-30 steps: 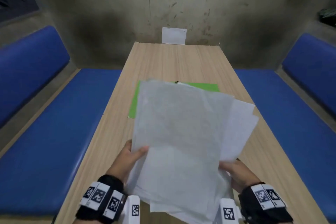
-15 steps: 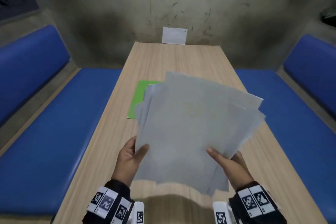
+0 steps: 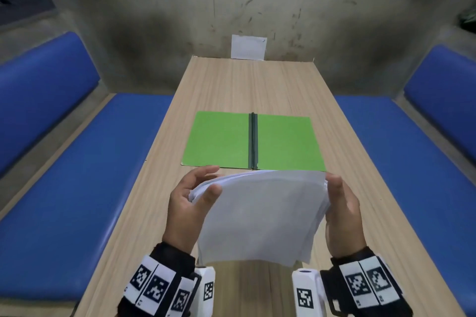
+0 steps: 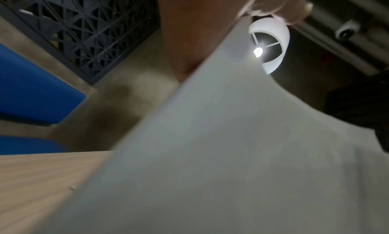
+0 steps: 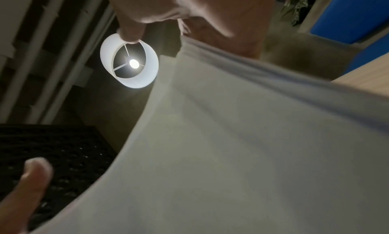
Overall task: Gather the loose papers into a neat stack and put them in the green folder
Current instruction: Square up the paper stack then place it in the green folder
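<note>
A stack of white papers [image 3: 260,216] stands on edge above the near part of the wooden table [image 3: 247,85], bowed across its top. My left hand [image 3: 192,201] grips its left side, thumb on the front sheet and fingers curled behind. On the other side my right hand [image 3: 341,210] holds the stack's right edge. The green folder [image 3: 221,140] lies open and flat just beyond the papers, its dark spine running down the middle. In the wrist views the papers [image 4: 231,154] [image 5: 242,146] fill most of the picture.
Blue cushioned benches [image 3: 77,188] [image 3: 412,162] run along both sides of the table. A small white card [image 3: 248,47] leans on the stained wall at the table's far end. A lit lamp [image 5: 129,63] hangs overhead.
The fanned, tilted sheets that covered the folder have been pulled together and lowered into one upright stack. The whole open folder now shows behind it.
</note>
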The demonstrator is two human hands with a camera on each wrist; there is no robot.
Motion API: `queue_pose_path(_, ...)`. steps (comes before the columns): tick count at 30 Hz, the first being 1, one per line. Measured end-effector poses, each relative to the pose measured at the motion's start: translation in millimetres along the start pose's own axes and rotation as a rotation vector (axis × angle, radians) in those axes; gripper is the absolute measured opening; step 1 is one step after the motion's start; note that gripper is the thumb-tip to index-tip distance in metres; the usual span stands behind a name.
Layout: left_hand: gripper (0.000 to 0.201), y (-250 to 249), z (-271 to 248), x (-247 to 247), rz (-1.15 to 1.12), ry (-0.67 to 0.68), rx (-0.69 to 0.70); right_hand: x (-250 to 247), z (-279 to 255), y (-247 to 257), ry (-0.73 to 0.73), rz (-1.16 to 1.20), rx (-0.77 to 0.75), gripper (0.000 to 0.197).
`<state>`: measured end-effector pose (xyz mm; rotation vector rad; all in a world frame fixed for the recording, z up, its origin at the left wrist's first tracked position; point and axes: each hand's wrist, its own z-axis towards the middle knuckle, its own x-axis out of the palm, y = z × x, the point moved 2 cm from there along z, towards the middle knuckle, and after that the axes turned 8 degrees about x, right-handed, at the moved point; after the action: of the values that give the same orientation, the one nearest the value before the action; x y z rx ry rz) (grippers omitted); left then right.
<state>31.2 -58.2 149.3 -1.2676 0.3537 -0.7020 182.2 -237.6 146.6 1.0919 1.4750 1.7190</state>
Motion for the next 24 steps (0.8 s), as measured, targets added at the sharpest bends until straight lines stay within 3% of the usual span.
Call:
queue_pose_path(2, 0.034, -5, 1, 9, 0.032, -0.114, 0.016, 5, 1, 3, -0.074, 0.017, 0.021, 0.071)
queue_pose_path(4, 0.011, -3, 2, 13, 0.089, -0.194, 0.026, 6, 4, -1, -0.147, -0.008, 0.038, 0.045)
queue_pose_path(5, 0.008, -2, 2, 14, 0.111, -0.213, 0.036, 5, 6, -3, -0.179, -0.030, 0.041, 0.032)
queue_pose_path(10, 0.005, 6, 1, 2, 0.097, -0.227, 0.003, -2, 4, -14, -0.211, -0.033, 0.038, 0.019)
queue_pose_path(11, 0.012, 10, 0, -2, 0.054, -0.198, -0.020, -5, 3, -18, -0.186, -0.018, 0.038, 0.024)
queue_pose_path(14, 0.073, 22, -7, -11, 0.039, 0.015, -0.057, -11, -4, -31, -0.071, -0.059, 0.066, 0.052)
queue_pose_path(15, 0.076, 25, -11, -11, 0.059, 0.088, -0.089, -12, -7, -37, -0.027, -0.076, 0.112, 0.048)
queue_pose_path(17, 0.062, 29, -16, -9, 0.082, 0.153, -0.170, -9, -13, -42, 0.044, -0.117, 0.205, 0.030)
queue_pose_path(20, 0.038, 29, -14, -5, 0.117, 0.126, -0.197, -10, -13, -42, 0.019, -0.181, 0.219, 0.033)
queue_pose_path(24, 0.032, 19, -14, -7, 0.137, 0.154, -0.160, -10, -14, -33, 0.035, -0.180, 0.168, 0.032)
